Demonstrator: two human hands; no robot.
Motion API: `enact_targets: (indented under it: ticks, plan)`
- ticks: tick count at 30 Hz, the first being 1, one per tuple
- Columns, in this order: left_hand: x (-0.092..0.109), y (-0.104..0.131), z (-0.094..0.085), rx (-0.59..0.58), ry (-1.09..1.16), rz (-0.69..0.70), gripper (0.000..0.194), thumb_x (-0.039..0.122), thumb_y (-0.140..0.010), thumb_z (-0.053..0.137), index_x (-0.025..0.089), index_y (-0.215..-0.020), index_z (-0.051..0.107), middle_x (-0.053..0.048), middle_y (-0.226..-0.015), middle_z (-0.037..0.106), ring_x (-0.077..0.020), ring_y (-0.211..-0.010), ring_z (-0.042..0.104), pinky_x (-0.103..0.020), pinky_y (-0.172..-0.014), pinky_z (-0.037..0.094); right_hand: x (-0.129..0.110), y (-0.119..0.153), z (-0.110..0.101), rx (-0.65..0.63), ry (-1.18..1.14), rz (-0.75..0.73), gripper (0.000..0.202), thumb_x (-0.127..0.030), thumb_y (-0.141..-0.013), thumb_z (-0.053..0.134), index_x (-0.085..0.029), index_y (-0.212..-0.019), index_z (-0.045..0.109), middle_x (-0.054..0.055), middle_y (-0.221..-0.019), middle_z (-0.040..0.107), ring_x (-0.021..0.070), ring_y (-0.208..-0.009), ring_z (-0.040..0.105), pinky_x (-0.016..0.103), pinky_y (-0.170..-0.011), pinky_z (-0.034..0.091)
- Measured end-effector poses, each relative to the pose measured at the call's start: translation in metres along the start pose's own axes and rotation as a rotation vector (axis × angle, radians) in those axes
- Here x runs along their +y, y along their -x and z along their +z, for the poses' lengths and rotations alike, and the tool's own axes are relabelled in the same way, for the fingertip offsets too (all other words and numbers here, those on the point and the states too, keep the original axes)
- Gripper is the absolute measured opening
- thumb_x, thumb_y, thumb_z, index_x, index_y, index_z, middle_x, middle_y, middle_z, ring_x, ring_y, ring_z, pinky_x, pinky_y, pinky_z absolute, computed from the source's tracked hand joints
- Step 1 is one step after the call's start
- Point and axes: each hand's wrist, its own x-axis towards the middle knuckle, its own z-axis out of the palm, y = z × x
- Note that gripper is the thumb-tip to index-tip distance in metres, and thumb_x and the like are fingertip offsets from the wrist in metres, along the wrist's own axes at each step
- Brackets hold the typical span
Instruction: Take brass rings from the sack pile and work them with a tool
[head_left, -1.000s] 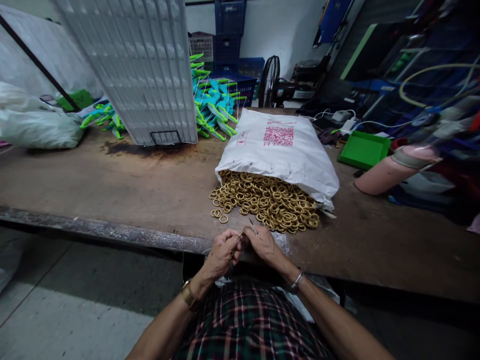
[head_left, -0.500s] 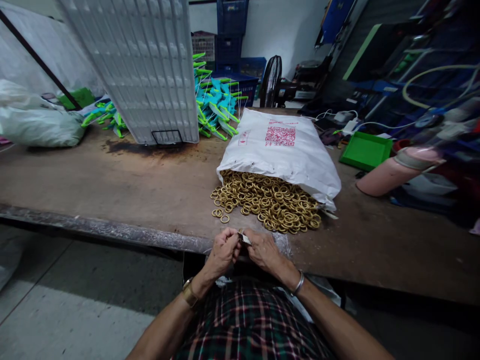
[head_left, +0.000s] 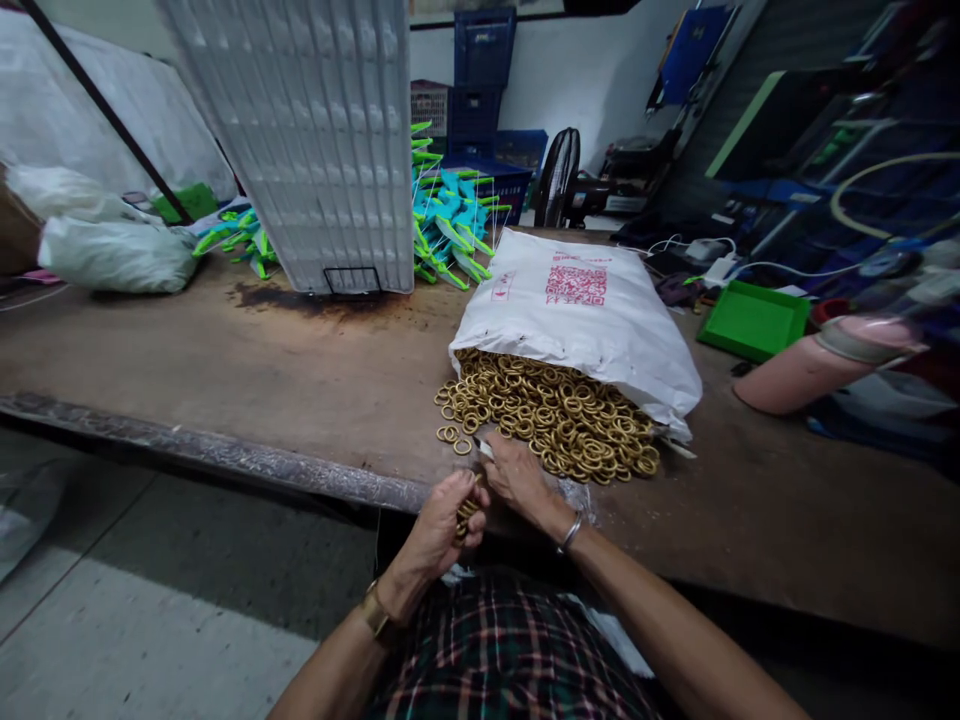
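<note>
Several brass rings point(head_left: 466, 520) are bunched inside my left hand point(head_left: 448, 512), whose fingers curl round them just off the table's front edge. My right hand point(head_left: 517, 478) is closed on a small white tool with a dark tip point(head_left: 484, 447), at the near side of the ring pile. A heap of brass rings point(head_left: 570, 415) spills from the open mouth of a white sack point(head_left: 600, 330) with red print. A few loose rings point(head_left: 461, 447) lie left of the heap, close to the tool's tip.
A ribbed translucent panel point(head_left: 322, 150) stands at the back left of the brown table point(head_left: 225, 370). Green and blue clips point(head_left: 454, 220) are piled behind it. On the right are a green tray point(head_left: 757, 320) and a pink bottle point(head_left: 810, 370). Plastic bags point(head_left: 116, 255) lie far left.
My hands have moved apart. The right one has gone forward to the rings with the tool; the left one has turned, showing the rings in it. The camera view has shifted slightly.
</note>
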Motion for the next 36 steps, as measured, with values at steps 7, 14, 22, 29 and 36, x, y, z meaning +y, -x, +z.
enact_targets:
  ticks: [7,14,22,29,36]
  plan:
    - [0.008,0.001,-0.015,0.018,0.102,0.014,0.020,0.034,-0.077,0.060,0.015,-0.078,0.051,0.001,-0.070,0.056,-0.0008,-0.040,0.041,-0.011,-0.034,0.023,-0.028,-0.012,0.010,-0.003,0.013,0.020,0.025,-0.027,-0.087,0.043,-0.021,-0.110,0.049,0.007,-0.100,0.061,0.0163,-0.080,0.058,0.025,-0.058,0.030]
    - [0.011,-0.003,-0.024,-0.027,0.352,-0.055,0.021,0.027,-0.071,0.066,0.013,-0.083,0.055,0.000,-0.069,0.056,-0.0013,-0.042,0.042,-0.011,-0.035,0.022,-0.020,-0.011,0.013,0.068,0.035,0.046,0.020,-0.031,-0.086,0.045,-0.021,-0.101,0.052,0.005,-0.096,0.056,0.0145,-0.074,0.055,0.024,-0.055,0.027]
    - [0.007,-0.012,-0.017,0.140,0.199,0.007,0.029,0.033,-0.064,0.069,0.016,-0.069,0.046,0.003,-0.063,0.052,-0.0022,-0.041,0.039,-0.014,-0.036,0.017,0.012,0.003,0.029,0.137,-0.191,0.002,0.014,-0.018,-0.081,0.038,-0.019,-0.086,0.052,0.002,-0.066,0.055,0.0155,-0.059,0.051,0.026,-0.054,0.028]
    - [-0.011,-0.021,-0.005,0.299,-0.681,0.439,0.012,0.023,-0.075,0.056,0.017,-0.082,0.063,0.002,-0.060,0.054,-0.0104,-0.054,0.045,-0.023,-0.054,0.036,0.021,0.008,0.020,0.063,-0.959,0.294,0.016,-0.037,-0.063,0.051,-0.021,-0.061,0.046,-0.003,-0.051,0.046,0.0121,-0.049,0.044,0.023,-0.049,0.034]
    - [-0.023,-0.023,0.008,0.107,-0.722,0.505,0.019,0.022,-0.081,0.048,0.018,-0.089,0.065,-0.006,-0.080,0.068,-0.0178,-0.073,0.061,-0.029,-0.071,0.046,0.006,0.037,0.000,-0.246,-1.478,0.523,0.030,-0.040,-0.057,0.060,-0.022,-0.070,0.041,-0.012,-0.044,0.037,0.0008,-0.030,0.019,0.016,-0.033,0.010]
